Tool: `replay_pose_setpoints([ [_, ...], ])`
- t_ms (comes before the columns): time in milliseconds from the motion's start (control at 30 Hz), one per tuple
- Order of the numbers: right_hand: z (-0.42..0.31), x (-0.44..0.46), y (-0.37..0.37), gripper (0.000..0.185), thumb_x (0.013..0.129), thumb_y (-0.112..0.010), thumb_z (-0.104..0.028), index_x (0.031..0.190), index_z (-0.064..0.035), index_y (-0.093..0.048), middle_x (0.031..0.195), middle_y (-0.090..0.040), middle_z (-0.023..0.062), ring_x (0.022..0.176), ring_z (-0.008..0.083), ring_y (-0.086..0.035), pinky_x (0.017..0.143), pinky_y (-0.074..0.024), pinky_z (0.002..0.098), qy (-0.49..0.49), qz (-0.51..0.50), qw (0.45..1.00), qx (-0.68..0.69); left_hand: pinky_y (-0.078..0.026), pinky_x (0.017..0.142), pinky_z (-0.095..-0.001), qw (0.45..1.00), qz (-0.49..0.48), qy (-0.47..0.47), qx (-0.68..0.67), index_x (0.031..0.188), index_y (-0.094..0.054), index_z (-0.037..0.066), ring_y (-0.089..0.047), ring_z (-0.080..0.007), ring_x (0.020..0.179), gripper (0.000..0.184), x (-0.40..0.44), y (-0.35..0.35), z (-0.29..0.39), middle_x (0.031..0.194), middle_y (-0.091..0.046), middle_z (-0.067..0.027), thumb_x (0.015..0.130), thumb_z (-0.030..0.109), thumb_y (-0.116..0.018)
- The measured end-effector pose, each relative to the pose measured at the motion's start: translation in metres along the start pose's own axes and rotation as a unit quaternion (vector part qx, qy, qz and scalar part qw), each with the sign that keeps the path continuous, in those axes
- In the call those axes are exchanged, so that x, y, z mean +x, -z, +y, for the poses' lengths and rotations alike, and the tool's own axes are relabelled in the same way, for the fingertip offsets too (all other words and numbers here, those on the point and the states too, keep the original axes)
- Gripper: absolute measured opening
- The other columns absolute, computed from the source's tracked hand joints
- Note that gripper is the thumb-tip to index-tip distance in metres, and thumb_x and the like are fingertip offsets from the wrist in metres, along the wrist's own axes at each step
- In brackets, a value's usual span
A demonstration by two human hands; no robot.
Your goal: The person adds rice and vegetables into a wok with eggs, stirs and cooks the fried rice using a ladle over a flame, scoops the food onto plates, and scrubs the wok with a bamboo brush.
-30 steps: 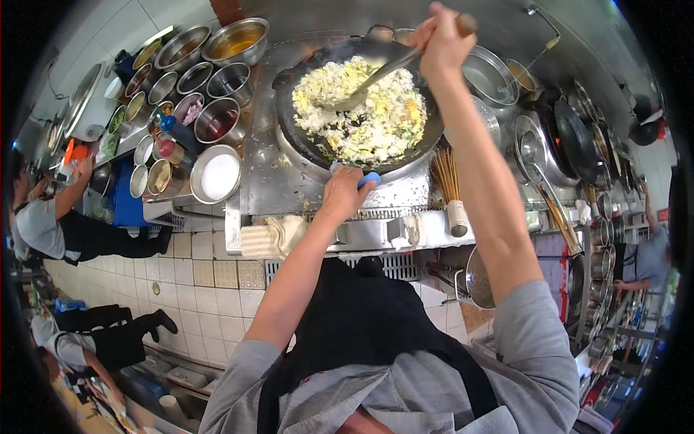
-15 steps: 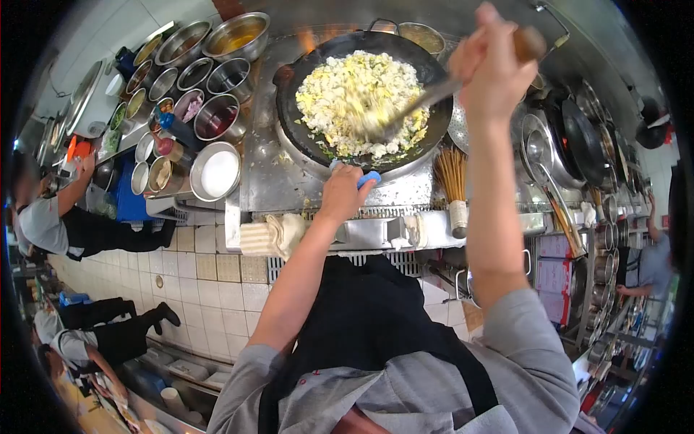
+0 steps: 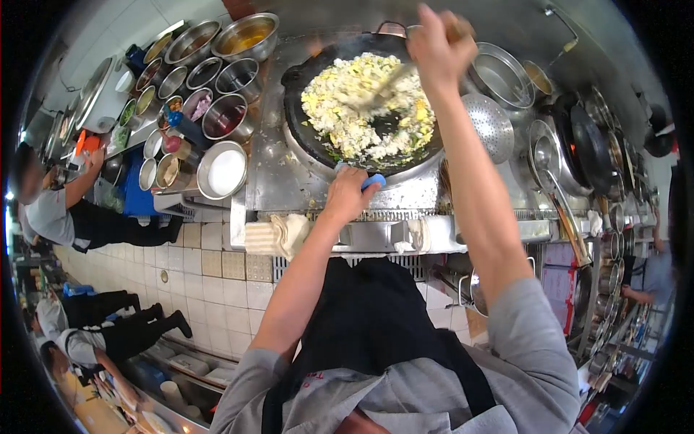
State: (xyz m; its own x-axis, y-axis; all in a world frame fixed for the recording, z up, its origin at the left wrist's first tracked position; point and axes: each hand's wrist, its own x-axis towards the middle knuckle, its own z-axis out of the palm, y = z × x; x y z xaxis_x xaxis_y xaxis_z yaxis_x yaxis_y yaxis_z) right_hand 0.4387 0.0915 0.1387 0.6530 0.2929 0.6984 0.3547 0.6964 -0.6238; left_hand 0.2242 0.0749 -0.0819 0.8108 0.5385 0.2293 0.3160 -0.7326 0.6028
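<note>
A large black wok (image 3: 292, 119) sits over the burner, holding fried rice with yellow egg and green bits (image 3: 332, 108). At the wok's near edge, my left hand (image 3: 348, 194) is closed on a folded blue cloth (image 3: 374, 181), pressed against the rim. My right hand (image 3: 442, 58), raised over the wok's right side, grips the wooden handle of a wok ladle (image 3: 396, 79). The ladle's metal shaft slants down to the left into the rice. Its head is blurred by motion and partly hidden there. A dark patch of bare wok shows near the middle of the rice.
Metal bowls of ingredients (image 3: 228, 123) and a bowl of white powder (image 3: 223, 171) crowd the left. A perforated strainer (image 3: 488, 129) and a metal pot (image 3: 502, 76) stand right of the wok. A striped towel (image 3: 264, 239) hangs at the stove's front. Other people (image 3: 54, 210) work at left.
My right hand has swung left and slightly up with the ladle, uncovering the strainer and pot. The rice has shifted, baring part of the wok. My left hand keeps its grip at the rim.
</note>
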Motion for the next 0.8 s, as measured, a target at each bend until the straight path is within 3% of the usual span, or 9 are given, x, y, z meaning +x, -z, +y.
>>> replay_pose_setpoints([
  [67,0.014,0.037,-0.026,0.032,0.093,-0.059,-0.006,0.063,-0.0082,-0.047,0.050,-0.043,-0.0029,0.040,0.0077,-0.039,0.040,-0.0274,0.0273,0.059,-0.017,0.998,-0.023,-0.045,0.082,-0.0482,1.000,-0.006,-0.004,0.005,0.084,-0.060,0.001,-0.055,-0.0387,0.092,0.036,0.004,0.002,0.000,0.090,-0.062,-0.0189,0.090,0.035,-0.068],
  [167,-0.066,0.001,-0.060,0.033,0.091,-0.065,-0.010,0.063,-0.0090,-0.049,0.054,-0.048,-0.0040,0.047,0.0067,-0.046,0.042,-0.0358,0.0271,-0.049,-0.070,0.995,0.050,-0.045,0.084,-0.0485,1.000,0.007,0.001,0.002,0.082,-0.060,0.001,-0.055,-0.0394,0.094,0.038,0.003,-0.005,-0.004,0.090,-0.062,-0.0194,0.091,0.037,-0.065],
  [233,-0.030,-0.011,-0.051,0.031,0.087,-0.066,-0.011,0.062,-0.0065,-0.050,0.055,-0.050,-0.0035,0.050,0.0069,-0.047,0.044,-0.0370,0.0291,0.086,-0.101,0.987,-0.088,-0.045,0.085,-0.0483,1.000,0.006,0.010,0.008,0.083,-0.060,0.001,-0.056,-0.0395,0.095,0.038,0.003,0.000,0.001,0.091,-0.063,-0.0189,0.092,0.038,-0.065],
  [267,-0.031,-0.007,-0.034,0.030,0.086,-0.067,-0.011,0.061,-0.0056,-0.051,0.055,-0.050,-0.0035,0.051,0.0072,-0.047,0.045,-0.0369,0.0300,0.006,-0.200,0.968,-0.149,-0.046,0.085,-0.0482,1.000,-0.002,0.013,0.017,0.084,-0.061,0.001,-0.056,-0.0395,0.095,0.038,0.008,0.001,0.000,0.091,-0.063,-0.0187,0.091,0.038,-0.065],
  [367,-0.041,0.033,-0.053,0.029,0.084,-0.066,-0.015,0.060,-0.0064,-0.053,0.054,-0.049,-0.0048,0.045,0.0084,-0.044,0.043,-0.0351,0.0291,-0.143,-0.119,0.978,-0.094,-0.047,0.086,-0.0473,0.998,-0.032,0.029,0.038,0.087,-0.063,0.002,-0.057,-0.0386,0.099,0.036,0.007,0.003,-0.001,0.095,-0.064,-0.0176,0.091,0.038,-0.066],
  [467,-0.081,0.010,-0.050,0.034,0.095,-0.055,-0.006,0.062,-0.0072,-0.043,0.050,-0.041,-0.0015,0.041,0.0083,-0.038,0.040,-0.0282,0.0278,-0.010,-0.100,0.995,0.002,-0.048,0.086,-0.0466,0.999,-0.025,0.033,0.023,0.089,-0.064,0.003,-0.057,-0.0374,0.103,0.035,0.002,-0.001,-0.001,0.099,-0.065,-0.0165,0.091,0.038,-0.065],
  [533,-0.032,-0.024,-0.029,0.031,0.094,-0.054,-0.006,0.064,-0.0077,-0.044,0.051,-0.043,0.0002,0.043,0.0090,-0.041,0.041,-0.0304,0.0278,0.067,-0.169,0.983,0.031,-0.048,0.082,-0.0480,1.000,0.002,0.019,0.012,0.086,-0.062,0.002,-0.057,-0.0385,0.097,0.038,0.003,-0.005,-0.005,0.093,-0.064,-0.0172,0.091,0.040,-0.065],
  [667,-0.035,0.015,-0.052,0.023,0.092,-0.058,-0.008,0.070,-0.0041,-0.055,0.055,-0.047,-0.0008,0.045,0.0080,-0.039,0.043,-0.0301,0.0273,-0.096,-0.130,0.977,-0.138,-0.048,0.082,-0.0479,1.000,0.012,0.002,0.008,0.086,-0.062,0.002,-0.057,-0.0375,0.097,0.038,-0.004,-0.007,-0.006,0.092,-0.064,-0.0163,0.090,0.039,-0.066],
  [800,-0.100,-0.008,-0.046,0.029,0.092,-0.054,-0.004,0.065,-0.0062,-0.043,0.052,-0.039,-0.0014,0.043,0.0081,-0.035,0.043,-0.0290,0.0270,-0.066,-0.166,0.983,0.054,-0.048,0.086,-0.0478,0.999,0.030,-0.009,-0.023,0.088,-0.063,0.002,-0.058,-0.0380,0.098,0.035,-0.003,-0.004,-0.005,0.092,-0.064,-0.0164,0.089,0.037,-0.066],
])
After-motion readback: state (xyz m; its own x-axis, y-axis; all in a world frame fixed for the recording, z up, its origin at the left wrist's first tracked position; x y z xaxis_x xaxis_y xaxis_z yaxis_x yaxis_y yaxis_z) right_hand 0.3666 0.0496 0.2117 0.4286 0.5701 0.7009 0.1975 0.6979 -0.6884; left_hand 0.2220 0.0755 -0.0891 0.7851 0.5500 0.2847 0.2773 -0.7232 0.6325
